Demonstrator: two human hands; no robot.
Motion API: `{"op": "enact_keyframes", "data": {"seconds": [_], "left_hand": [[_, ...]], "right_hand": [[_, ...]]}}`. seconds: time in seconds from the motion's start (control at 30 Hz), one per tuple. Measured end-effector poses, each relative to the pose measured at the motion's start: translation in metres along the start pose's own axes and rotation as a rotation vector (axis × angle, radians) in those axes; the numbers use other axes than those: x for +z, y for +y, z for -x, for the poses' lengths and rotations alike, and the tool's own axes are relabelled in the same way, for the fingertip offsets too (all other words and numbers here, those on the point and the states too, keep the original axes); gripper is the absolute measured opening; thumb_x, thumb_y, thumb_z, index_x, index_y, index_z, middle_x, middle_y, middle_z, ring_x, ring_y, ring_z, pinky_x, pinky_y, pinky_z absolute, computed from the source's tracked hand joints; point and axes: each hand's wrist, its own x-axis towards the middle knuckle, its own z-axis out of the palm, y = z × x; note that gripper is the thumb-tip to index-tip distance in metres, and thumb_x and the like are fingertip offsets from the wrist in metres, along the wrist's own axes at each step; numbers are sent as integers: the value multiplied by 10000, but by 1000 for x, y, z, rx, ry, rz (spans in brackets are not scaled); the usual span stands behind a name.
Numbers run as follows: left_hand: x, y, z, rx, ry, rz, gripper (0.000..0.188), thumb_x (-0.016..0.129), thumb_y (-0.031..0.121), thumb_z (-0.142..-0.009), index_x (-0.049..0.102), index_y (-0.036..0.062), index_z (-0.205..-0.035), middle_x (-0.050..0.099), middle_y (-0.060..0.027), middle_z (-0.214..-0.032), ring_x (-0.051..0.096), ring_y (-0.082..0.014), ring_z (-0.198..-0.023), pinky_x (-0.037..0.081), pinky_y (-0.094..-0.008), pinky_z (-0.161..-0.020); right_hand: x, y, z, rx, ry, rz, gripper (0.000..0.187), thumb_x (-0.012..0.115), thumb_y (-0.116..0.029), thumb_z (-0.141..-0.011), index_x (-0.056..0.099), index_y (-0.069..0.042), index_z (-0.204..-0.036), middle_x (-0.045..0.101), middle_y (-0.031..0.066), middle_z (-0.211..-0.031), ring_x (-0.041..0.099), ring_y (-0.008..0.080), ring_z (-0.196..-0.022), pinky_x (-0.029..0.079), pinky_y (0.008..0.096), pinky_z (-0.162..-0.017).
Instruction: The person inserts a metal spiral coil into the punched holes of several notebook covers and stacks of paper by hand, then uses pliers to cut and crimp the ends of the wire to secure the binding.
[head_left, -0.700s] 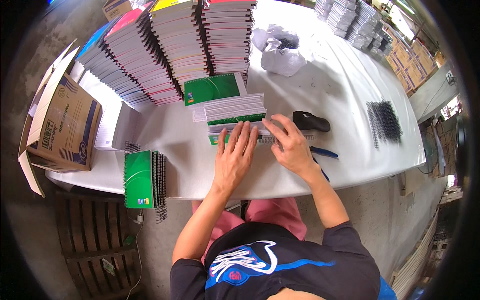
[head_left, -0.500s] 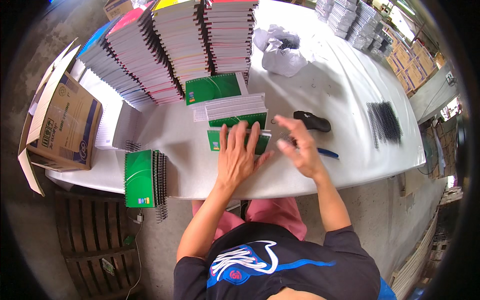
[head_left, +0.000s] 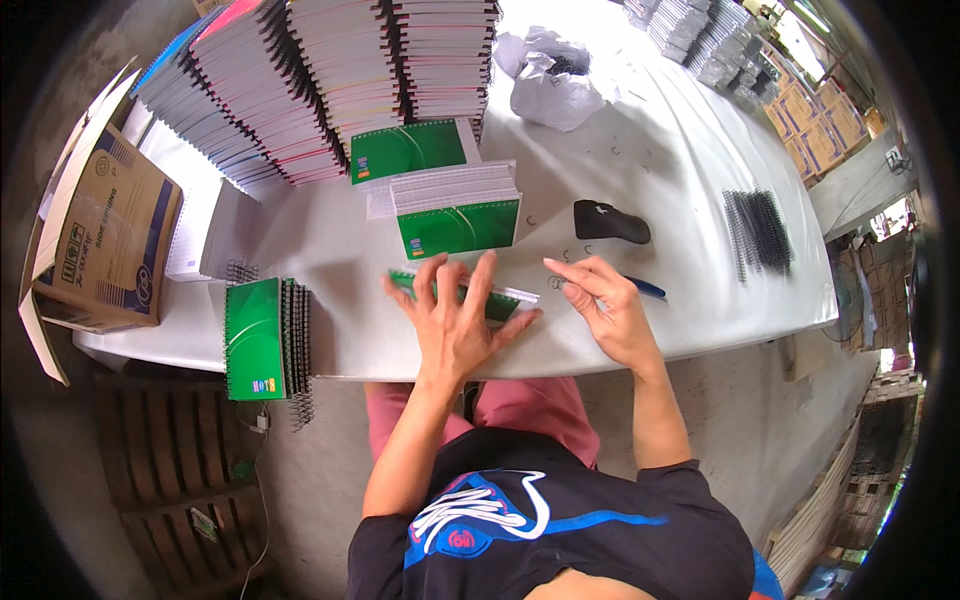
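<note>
A green-covered notebook [head_left: 503,308] without a coil stands near the table's front edge. My left hand [head_left: 448,330] grips it, fingers spread over its top edge and thumb at its right end. To the right, my right hand [head_left: 615,320] is closed in a pinch, apart from the notebook; whatever its fingertips hold is too small to make out. Just beyond stands a leaning stack of green notebooks [head_left: 460,232], holes along the top edge. Behind it lies another green notebook [head_left: 410,150]. A black, rounded object [head_left: 610,222] and a blue-handled tool [head_left: 645,287] lie past my right hand.
Tall stacks of coil-bound notebooks [head_left: 340,80] fill the back left. Finished green spiral notebooks [head_left: 255,335] sit at the left front edge, near an open cardboard box [head_left: 110,230]. Black wire coils [head_left: 757,232] lie at right. A white plastic bag [head_left: 555,95] is at the back.
My left hand has drawn one green notebook toward me, away from the leaning stack. My right hand's fingers have come together in a pinch, lower than before. The view has shifted slightly.
</note>
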Motion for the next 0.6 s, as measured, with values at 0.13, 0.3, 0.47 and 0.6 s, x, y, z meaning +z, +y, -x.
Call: {"op": "enact_keyframes", "data": {"seconds": [0.13, 0.3, 0.47, 0.6], "left_hand": [[11, 3, 2, -3, 65, 30, 670, 792, 539, -520, 595, 171, -1044, 483, -70, -975, 419, -309, -1048, 227, -594, -979], [12, 9, 0, -73, 124, 35, 647, 793, 519, -482, 591, 163, -983, 482, -62, -982, 417, -302, -1036, 243, -601, -955], [21, 3, -1, -66, 77, 48, 696, 793, 543, -457, 592, 175, -1012, 492, -36, -1015, 424, -268, -1053, 236, -632, -936], [18, 6, -6, -89, 98, -20, 697, 777, 544, -453, 581, 189, -1019, 505, -20, -958, 443, -271, -1005, 280, -494, -894]], "right_hand": [[1, 3, -3, -96, 32, 64, 264, 695, -61, -806, 701, -72, -1069, 623, 92, -932, 571, 204, -813, 457, 275, -739], [3, 4, -2, -17, -12, -58, 272, 709, -31, -773, 711, -69, -1042, 622, 96, -935, 585, 212, -845, 464, 284, -762], [5, 2, -4, 17, -86, -29, 290, 672, -41, -805, 692, -104, -1087, 623, 97, -946, 594, 244, -852, 478, 313, -776], [3, 5, -7, -8, -143, -135, 238, 653, -41, -826, 686, -70, -1060, 623, 97, -925, 595, 229, -834, 477, 302, -769]]}}
